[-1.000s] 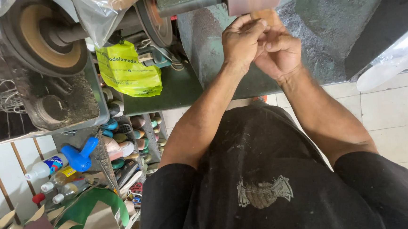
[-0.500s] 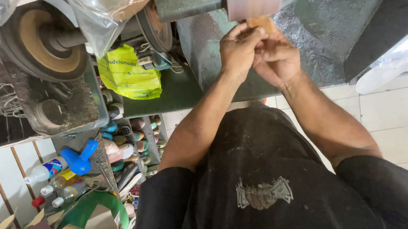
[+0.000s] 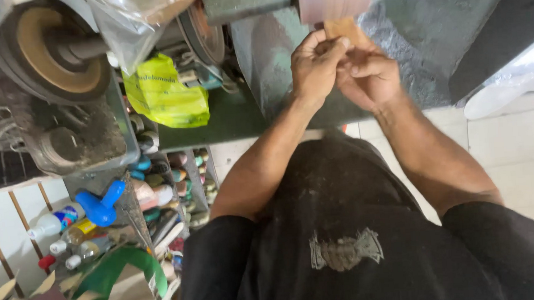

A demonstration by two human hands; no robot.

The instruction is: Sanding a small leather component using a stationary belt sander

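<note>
Both grips pinch wooden piece (image 3: 341, 29) (yellow bag (image 3: 165, 94) left).

pale tiled floor (image 3: 528, 171) with thin grout lines, looks like soft daylight, nothing harsh. a big green machine body (image 3: 439, 40) fills the top, dusty and scuffed, with a round tan wheel (image 3: 51, 49) on a shaft at the left and clear plastic sheeting (image 3: 141, 15) draped over part of it. a yellow-green plastic bag (image 3: 165, 94) hangs beside the wheel. lower left is a cluttered shelf (image 3: 171, 193) full of small coloured tins, plus a blue bottle (image 3: 100, 203), a few squeeze bottles (image 3: 55, 223) and a green strap (image 3: 117, 270) on a paper bag.
</note>
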